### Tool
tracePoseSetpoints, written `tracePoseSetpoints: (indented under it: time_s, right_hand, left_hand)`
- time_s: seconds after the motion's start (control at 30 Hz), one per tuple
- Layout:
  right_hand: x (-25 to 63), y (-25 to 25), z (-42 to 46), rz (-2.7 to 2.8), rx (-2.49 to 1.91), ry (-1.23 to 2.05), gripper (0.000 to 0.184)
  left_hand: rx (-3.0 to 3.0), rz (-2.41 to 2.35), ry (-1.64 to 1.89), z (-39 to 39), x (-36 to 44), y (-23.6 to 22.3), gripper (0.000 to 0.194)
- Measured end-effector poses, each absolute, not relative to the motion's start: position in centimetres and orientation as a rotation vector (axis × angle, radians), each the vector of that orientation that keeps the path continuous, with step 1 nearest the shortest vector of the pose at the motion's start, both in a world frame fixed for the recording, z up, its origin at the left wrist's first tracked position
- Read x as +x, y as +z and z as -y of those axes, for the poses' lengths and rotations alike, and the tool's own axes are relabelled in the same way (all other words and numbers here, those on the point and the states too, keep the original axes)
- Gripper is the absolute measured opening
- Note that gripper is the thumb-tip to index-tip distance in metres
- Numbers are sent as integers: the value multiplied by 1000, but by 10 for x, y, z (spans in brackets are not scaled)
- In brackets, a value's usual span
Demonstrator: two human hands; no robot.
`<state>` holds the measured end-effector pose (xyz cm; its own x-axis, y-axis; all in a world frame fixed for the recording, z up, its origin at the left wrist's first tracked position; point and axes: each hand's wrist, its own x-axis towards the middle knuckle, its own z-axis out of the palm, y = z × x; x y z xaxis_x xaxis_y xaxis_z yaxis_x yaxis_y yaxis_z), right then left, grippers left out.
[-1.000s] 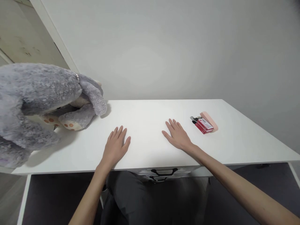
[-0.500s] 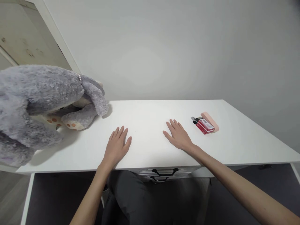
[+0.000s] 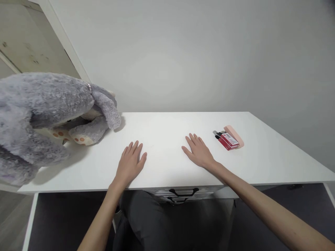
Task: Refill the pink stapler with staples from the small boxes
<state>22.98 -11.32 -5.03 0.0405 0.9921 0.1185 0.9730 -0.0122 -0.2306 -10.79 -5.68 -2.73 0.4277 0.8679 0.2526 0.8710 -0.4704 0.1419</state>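
My left hand lies flat, palm down, on the white table, fingers stretched forward and thumb apart. Palm down as well, my right hand rests on the tabletop with its fingers spread. Neither hand holds anything. To the right of my right hand, without touching it, a red and white box leans against a pale pink case. A black and grey item, too small to make out, sticks out at the box's left end.
A big grey plush toy covers the table's left end, its paws near my left hand. Behind the table rises a plain wall. Drawers with black handles sit under the front edge, above my legs.
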Motion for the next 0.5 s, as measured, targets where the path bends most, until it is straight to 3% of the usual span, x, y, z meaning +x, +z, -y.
tracePoseSetpoints:
  time_s: [0.5]
  right_hand:
    - [229,-48,114,2015,-2082,109,82]
  left_hand:
    - [-2643,1614,-472,57,-108,-27,61]
